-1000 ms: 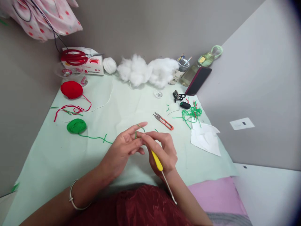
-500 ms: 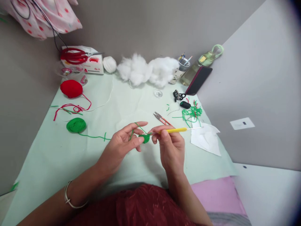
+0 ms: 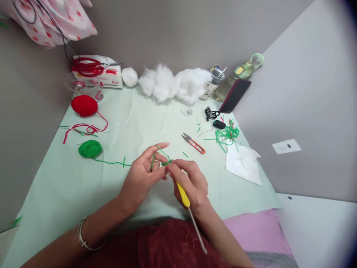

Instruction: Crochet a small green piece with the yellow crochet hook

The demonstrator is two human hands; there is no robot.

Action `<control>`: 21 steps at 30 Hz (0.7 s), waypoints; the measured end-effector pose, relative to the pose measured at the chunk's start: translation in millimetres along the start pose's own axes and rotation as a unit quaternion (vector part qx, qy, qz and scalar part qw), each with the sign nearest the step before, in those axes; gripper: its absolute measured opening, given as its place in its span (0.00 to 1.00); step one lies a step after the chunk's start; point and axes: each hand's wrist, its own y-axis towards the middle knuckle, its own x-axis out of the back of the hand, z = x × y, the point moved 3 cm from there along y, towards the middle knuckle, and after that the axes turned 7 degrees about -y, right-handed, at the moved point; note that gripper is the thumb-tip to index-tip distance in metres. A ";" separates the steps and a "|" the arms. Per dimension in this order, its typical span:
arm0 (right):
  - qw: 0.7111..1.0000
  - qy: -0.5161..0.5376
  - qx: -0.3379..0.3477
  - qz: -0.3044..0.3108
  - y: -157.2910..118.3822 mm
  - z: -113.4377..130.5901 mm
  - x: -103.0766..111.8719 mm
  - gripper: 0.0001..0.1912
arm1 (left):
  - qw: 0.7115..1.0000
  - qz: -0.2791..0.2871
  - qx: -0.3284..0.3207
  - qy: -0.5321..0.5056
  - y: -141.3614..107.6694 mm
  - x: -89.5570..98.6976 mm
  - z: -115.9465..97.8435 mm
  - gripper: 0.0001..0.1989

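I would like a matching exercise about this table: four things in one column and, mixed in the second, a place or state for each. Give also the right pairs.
1. Hook
2. Green ball
3. Snips
4. Phone

A. Tilted, in front of the bottle
B. At the left, nearer than the red ball
C. In the right hand
D. Lying beyond the hands, orange-handled

Pairs: 1-C, 2-B, 3-D, 4-A

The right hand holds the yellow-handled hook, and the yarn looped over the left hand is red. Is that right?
Not quite: the head view shows the yarn looped over the left hand is green. The right hand does hold the yellow-handled hook.
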 end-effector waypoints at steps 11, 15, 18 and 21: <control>0.888 0.343 -0.300 -0.067 9.5 -17.3 1.5 0.09 | 0.992 0.058 0.082 -0.076 2.5 1.9 -5.4 0.19; 0.901 0.319 -0.293 -0.026 9.0 -15.7 -6.5 0.09 | 0.998 0.050 0.035 -0.010 0.4 -1.6 -1.8 0.21; 0.948 0.230 -0.215 -0.039 6.4 -9.1 -5.6 0.12 | 1.000 0.016 0.026 -0.003 -0.2 -1.5 1.5 0.25; 0.967 0.186 -0.171 -0.038 5.5 -5.8 -4.0 0.16 | 0.998 0.013 0.050 -0.037 -0.1 -3.0 3.3 0.30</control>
